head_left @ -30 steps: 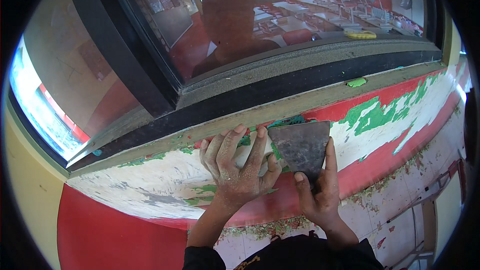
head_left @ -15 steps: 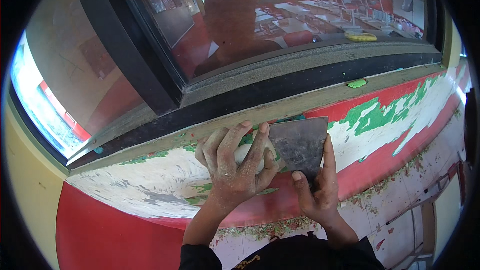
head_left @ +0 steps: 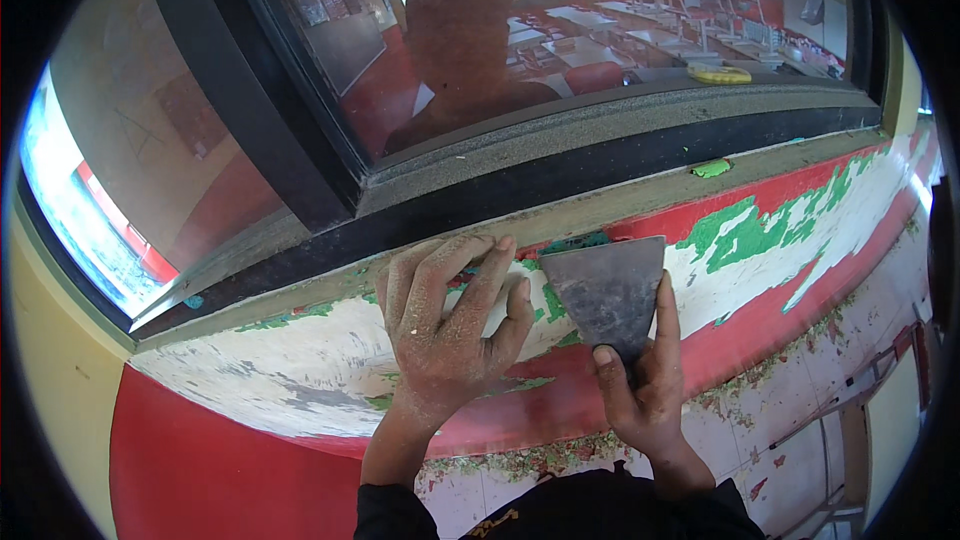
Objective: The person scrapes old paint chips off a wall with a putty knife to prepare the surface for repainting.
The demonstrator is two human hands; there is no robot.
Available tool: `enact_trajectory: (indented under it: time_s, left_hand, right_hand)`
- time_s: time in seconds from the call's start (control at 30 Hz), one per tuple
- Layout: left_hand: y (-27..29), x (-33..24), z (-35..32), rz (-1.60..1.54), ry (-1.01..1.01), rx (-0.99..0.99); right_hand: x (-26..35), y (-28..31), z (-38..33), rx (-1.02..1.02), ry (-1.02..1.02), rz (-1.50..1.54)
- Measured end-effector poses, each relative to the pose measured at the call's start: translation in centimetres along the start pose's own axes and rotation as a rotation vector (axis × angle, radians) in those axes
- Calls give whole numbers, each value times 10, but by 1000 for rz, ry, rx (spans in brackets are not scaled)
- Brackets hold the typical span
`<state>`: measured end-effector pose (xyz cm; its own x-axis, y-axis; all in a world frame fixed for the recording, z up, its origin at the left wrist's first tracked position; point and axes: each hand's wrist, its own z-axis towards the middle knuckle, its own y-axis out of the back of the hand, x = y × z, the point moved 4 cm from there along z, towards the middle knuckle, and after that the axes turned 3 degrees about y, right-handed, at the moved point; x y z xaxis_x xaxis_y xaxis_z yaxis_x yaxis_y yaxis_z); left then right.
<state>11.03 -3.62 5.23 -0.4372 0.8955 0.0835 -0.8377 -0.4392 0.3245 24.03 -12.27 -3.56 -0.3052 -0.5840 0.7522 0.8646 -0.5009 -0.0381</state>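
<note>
A scraper [head_left: 607, 288] with a wide grey metal blade and a dark handle is gripped in my right hand [head_left: 645, 385], thumb in front and index finger along the blade's right edge. Its broad edge points up toward the window ledge, over a patch of red and green paint. My left hand [head_left: 445, 325], dusty with paint powder, lies against the wall below the ledge, fingers spread and holding nothing. Under both hands the wall [head_left: 290, 355] shows bare white areas among remains of green and red paint [head_left: 735, 237].
A dark window frame [head_left: 560, 178] runs above the ledge; its glass shows a reflection and a room with desks. A green paint flake [head_left: 712, 169] sits on the ledge. Paint chips [head_left: 560, 457] litter the tiled floor along the wall. Furniture [head_left: 895, 420] stands at the lower right.
My left hand has shifted left, away from the scraper's blade. The scraper has moved slightly right and tilted a little, still in my right hand.
</note>
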Motion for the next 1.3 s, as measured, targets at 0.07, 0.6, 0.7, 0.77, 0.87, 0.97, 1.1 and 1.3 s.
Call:
enact_trajectory:
  time_s: [0.07, 0.6, 0.7, 0.77, 0.87, 0.97, 1.1, 1.3]
  left_hand:
    - [-1, 0, -1, 21, -18, 12]
    - [2, -3, 6, 93, -129, 95]
    - [5, -1, 10, 44, -111, 131]
    - [7, 1, 12, 20, -95, 154]
    - [7, 4, 16, -47, -63, 207]
    - [9, 4, 25, -125, 6, 208]
    - [8, 2, 34, -93, -3, 261]
    - [9, -2, 37, -57, -80, 253]
  right_hand:
    - [-2, -3, -1, 48, 8, -2]
    - [0, -10, 5, 31, -13, 72]
    - [1, -12, 7, 43, -43, 137]
    - [0, -13, 7, 59, -105, 217]
    - [0, -12, 7, 79, -122, 247]
    - [-2, -4, 5, -26, -100, 263]
    - [-6, 6, 2, -29, -135, 302]
    - [-6, 10, 5, -56, -100, 336]
